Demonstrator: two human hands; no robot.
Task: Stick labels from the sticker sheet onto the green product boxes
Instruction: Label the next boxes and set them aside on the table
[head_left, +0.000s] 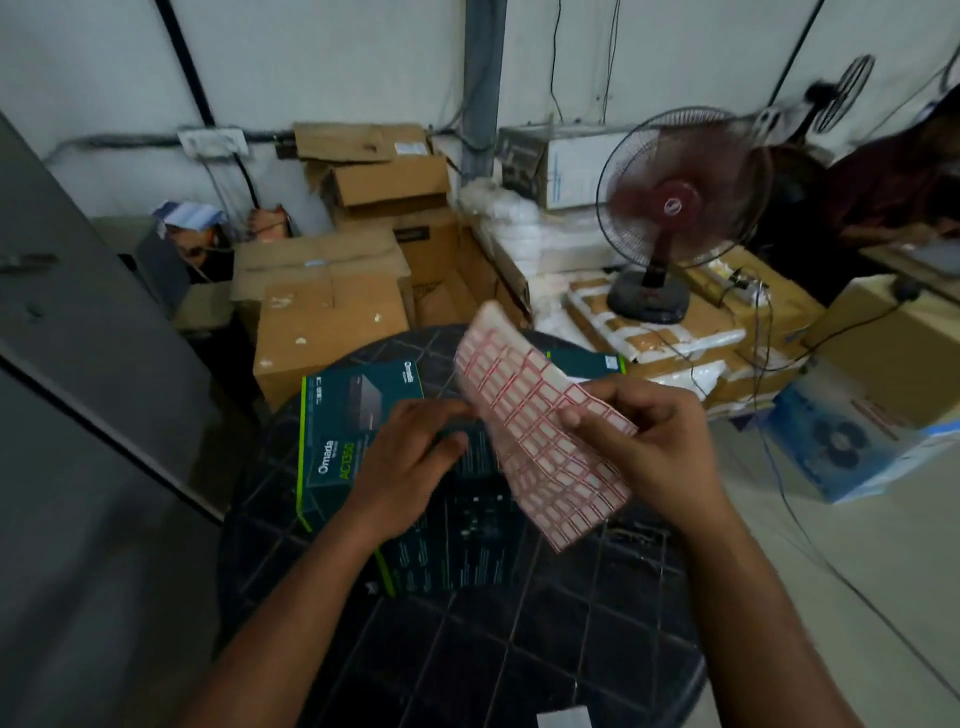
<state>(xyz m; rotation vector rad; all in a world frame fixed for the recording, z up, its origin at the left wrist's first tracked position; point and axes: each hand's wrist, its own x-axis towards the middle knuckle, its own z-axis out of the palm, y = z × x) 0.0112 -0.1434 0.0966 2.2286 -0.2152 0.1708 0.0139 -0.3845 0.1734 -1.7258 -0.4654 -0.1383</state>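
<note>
sticker sheet (540, 426) | pinched: right hand (660, 441) | left hand (410, 462): on green box (337, 441)

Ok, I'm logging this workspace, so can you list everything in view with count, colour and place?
Dark green product boxes: two seen, green-edged; one under the left hand, one behind the sheet.
Red-bordered sticker sheet: one, white and red; held above the table.
Round lattice-top table: one, black; centre.
Corrugated cardboard cartons: several, brown; stacked behind the table.
Pedestal table fan: one, maroon and black; right rear, on wrapped cartons.
Blue printed box: one; floor, right.
Left hand: rests on the near box.
Right hand: grips the sheet.
</note>
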